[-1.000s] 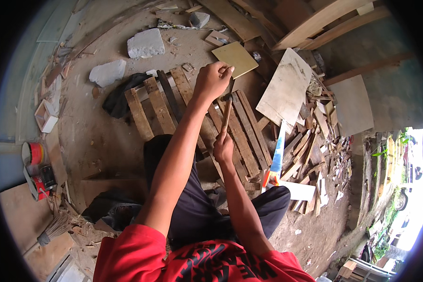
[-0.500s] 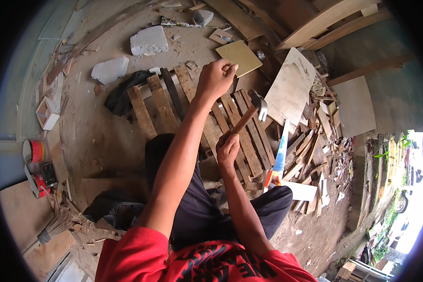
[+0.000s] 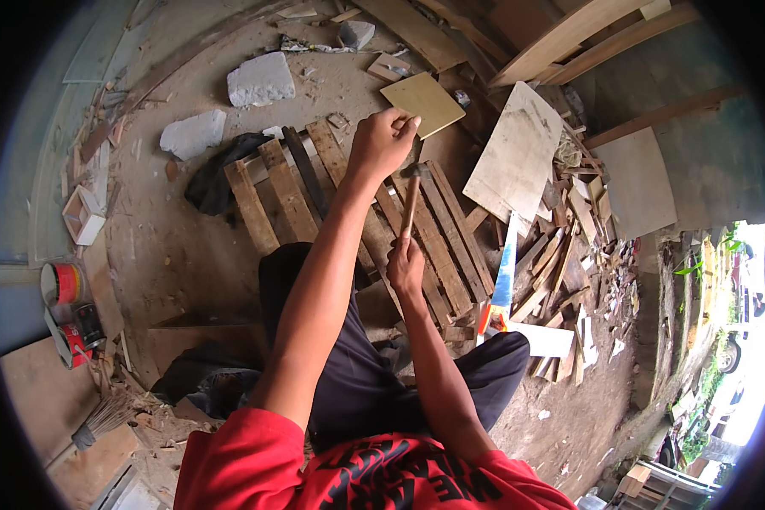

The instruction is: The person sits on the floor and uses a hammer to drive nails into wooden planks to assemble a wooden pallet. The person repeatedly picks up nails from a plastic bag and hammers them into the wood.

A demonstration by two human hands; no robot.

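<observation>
In my right hand (image 3: pixel 406 270) is a claw hammer (image 3: pixel 410 206), gripped by its wooden handle. The hammer's head is low over the slats of a wooden pallet (image 3: pixel 291 191), just below my other hand. Farther forward, my left hand (image 3: pixel 381 143) is closed with thumb and fingertips pressed together above the pallet. Whatever it pinches, if anything, is too small to make out. A tan square board (image 3: pixel 425 102) lies just beyond that hand.
A handsaw (image 3: pixel 506 276) with an orange handle leans right of the pallet. Beside it are a pale panel (image 3: pixel 518 153) and a heap of wood scraps (image 3: pixel 561 280). Concrete blocks (image 3: pixel 261 79) lie at the far left, paint cans (image 3: pixel 63 285) at left.
The hammer has swung down and to the left, its head now on or just above the slats near my left hand. My left hand has stayed closed, almost in place.
</observation>
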